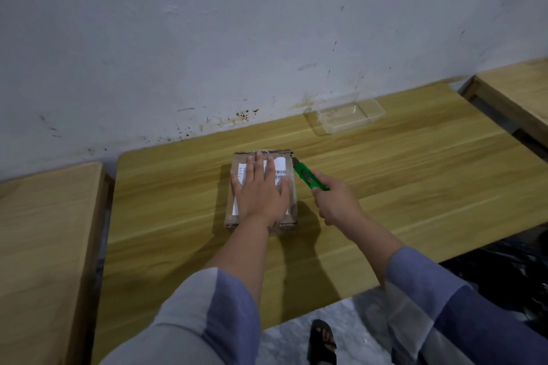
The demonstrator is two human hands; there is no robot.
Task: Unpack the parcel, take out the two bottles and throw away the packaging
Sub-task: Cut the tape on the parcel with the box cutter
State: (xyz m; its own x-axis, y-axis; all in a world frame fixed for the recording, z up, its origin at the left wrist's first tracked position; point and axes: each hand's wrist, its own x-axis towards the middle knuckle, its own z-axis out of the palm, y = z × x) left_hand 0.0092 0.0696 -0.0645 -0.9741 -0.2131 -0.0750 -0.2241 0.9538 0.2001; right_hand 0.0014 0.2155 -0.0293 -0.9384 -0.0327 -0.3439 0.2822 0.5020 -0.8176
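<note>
Lying flat near the middle of a light wooden table (385,187), a small brown cardboard parcel (292,201) wrapped in clear tape carries a white shipping label (280,164) with a barcode on its top face. The box is still sealed, its far edge frayed where the corrugated board shows. Pressed down on the parcel's top is the person's left hand (259,191), palm flat and fingers spread wide across the label, gripping nothing. Just to the right of the parcel, the right hand (336,201) is curled tightly around the handle of a green plastic utility knife (310,176), whose tip points at the parcel's far right corner and appears to touch it or lie just beside it; which cannot be told. Both forearms reach in from the near edge, with blue and grey sleeves (430,299) pushed up past the wrists. Beyond the parcel and to its right, by the stained white wall (267,24), sits a clear, shallow rectangular plastic container (350,115). Left of the parcel's table stands another wooden tabletop (44,246), apart from it by a narrow gap, and a third (516,86) shows at far right. Below the parcel, past the near table edge, a foot in a dark sandal (323,341) rests on the pale floor, with black plastic sheeting (510,270) to its right.
</note>
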